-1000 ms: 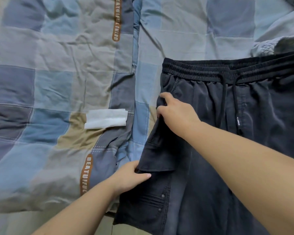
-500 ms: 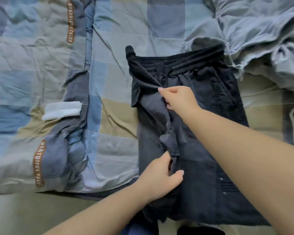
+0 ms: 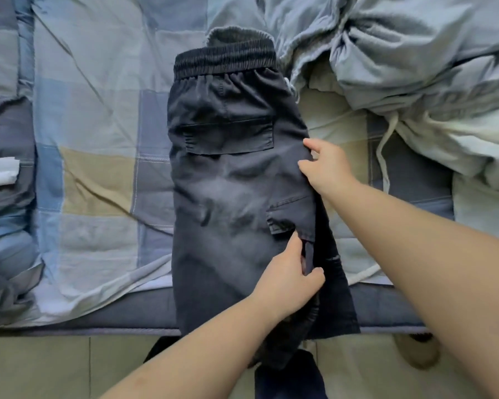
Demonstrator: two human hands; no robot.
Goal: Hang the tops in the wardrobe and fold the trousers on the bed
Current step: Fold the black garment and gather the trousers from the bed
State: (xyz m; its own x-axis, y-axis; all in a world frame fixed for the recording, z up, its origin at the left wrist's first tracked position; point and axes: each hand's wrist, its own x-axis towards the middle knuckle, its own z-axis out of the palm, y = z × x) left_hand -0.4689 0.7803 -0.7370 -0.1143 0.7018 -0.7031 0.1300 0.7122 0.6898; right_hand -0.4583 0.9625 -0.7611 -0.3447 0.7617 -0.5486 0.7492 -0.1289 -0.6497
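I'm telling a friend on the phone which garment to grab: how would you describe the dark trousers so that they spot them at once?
Start at the checked blue quilt covering the bed. In its middle lie the dark trousers, folded lengthwise, elastic waistband at the far end, legs hanging over the bed's near edge. Unlike the pale grey clothes heaped beside them, they are almost black.

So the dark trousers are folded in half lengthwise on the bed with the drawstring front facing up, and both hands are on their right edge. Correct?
Not quite. The head view shows the dark trousers with the back pocket facing up, not the drawstring front. The rest holds: they lie folded lengthwise on the bed, with the left hand and right hand on their right edge.
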